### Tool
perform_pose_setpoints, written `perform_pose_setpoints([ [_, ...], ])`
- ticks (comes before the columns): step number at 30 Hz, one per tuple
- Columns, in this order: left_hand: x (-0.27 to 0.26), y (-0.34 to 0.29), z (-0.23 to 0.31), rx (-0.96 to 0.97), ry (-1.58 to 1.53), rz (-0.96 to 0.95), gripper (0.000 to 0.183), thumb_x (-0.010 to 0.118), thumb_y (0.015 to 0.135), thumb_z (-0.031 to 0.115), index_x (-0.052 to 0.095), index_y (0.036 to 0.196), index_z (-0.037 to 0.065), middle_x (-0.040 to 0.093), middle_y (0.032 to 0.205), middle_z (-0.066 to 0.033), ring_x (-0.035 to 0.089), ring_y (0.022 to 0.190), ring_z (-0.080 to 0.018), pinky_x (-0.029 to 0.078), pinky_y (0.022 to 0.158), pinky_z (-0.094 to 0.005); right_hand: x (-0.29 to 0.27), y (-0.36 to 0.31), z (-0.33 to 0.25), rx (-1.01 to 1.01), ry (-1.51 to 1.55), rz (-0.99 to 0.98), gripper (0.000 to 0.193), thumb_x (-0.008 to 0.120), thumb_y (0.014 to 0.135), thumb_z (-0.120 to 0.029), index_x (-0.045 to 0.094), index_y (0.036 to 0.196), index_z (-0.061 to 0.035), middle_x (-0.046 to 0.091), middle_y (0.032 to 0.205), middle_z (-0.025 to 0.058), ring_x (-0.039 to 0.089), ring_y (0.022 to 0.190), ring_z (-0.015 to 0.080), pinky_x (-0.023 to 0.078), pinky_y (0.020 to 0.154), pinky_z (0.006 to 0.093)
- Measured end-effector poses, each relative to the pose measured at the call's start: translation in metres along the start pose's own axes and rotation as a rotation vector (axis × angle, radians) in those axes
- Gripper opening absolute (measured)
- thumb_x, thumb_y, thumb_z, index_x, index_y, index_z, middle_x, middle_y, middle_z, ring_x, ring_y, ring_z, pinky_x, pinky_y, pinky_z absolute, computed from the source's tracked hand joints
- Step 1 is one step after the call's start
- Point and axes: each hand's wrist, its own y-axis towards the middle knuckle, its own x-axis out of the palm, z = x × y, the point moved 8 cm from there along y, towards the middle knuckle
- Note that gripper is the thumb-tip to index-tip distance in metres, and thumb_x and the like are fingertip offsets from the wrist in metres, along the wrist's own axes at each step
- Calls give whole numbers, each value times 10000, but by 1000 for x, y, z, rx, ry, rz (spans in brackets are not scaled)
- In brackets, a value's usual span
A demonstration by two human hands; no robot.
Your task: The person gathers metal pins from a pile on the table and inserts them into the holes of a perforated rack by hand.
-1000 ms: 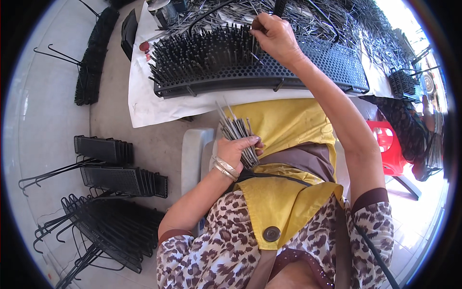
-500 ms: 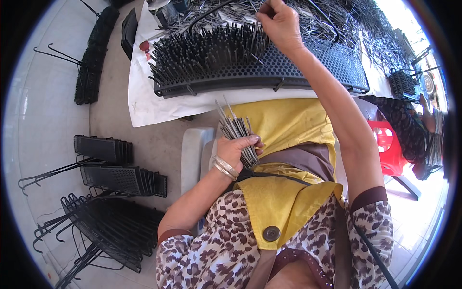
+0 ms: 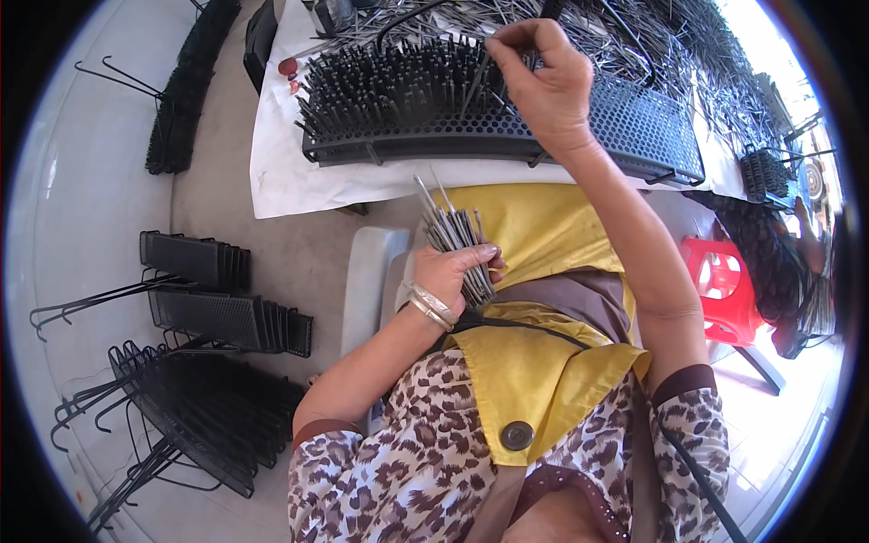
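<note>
My left hand (image 3: 459,271) is closed around a bundle of thin grey metal rods (image 3: 450,226) in front of my yellow apron. The rods fan out upward from the grip. Above the table, my right hand (image 3: 550,86) pinches thumb and forefinger over a long black perforated rack (image 3: 625,118). What seems to be one thin rod is in that pinch, hard to make out against the dark background. Many dark rods (image 3: 389,86) stand upright in the rack's holes, filling its left and middle part. The holes at its right end show bare.
Loose metal rods (image 3: 670,45) lie heaped behind the rack on a white-covered table (image 3: 272,172). Stacked black racks with hooked wires (image 3: 195,407) line the floor at left. A red stool (image 3: 721,290) stands at right, beside another person's dark patterned clothing (image 3: 756,258).
My right hand has come a little lower and nearer, still pinched above the rack. The view has shifted slightly; my left hand keeps its grip on the bundle.
</note>
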Motion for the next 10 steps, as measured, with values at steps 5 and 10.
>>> perform_pose_setpoints([
  [5, 1, -2, -1, -6, -24, -11, 114, 624, 649, -39, 540, 726, -45, 574, 638, -117, 573, 524, -193, 505, 479, -299, 21, -10, 5, -32, 19, 43, 125, 622, 619, 4, 511, 659, -38, 542, 629, 69, 520, 602, 227, 427, 543, 297],
  [10, 1, -3, 0, 0, -30, -33, 143, 631, 649, -24, 548, 765, -36, 579, 647, -117, 574, 521, -193, 505, 480, -297, 34, -19, 9, -31, -22, -35, 124, 624, 626, -13, 511, 670, -44, 541, 633, 78, 516, 617, 238, 423, 551, 312],
])
